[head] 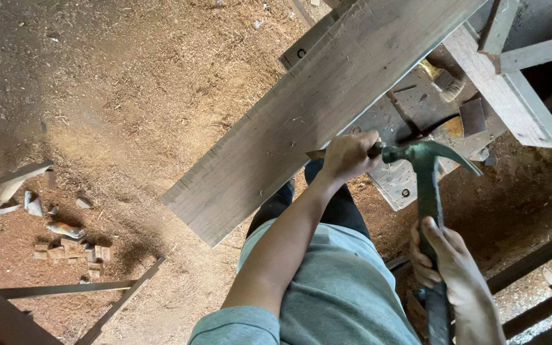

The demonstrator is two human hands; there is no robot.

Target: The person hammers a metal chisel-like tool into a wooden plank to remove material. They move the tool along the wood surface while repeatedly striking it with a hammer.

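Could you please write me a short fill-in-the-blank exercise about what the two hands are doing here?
1. The right hand grips the handle of a green metal claw ____.
2. The left hand holds a thin chisel against the long grey wooden ____.
3. The ground is covered with ____.

Missing words: hammer; plank; sawdust

Plank (301, 121) blocks ahead; wooden frame (519, 96) right; open sawdust floor (110, 96) left.
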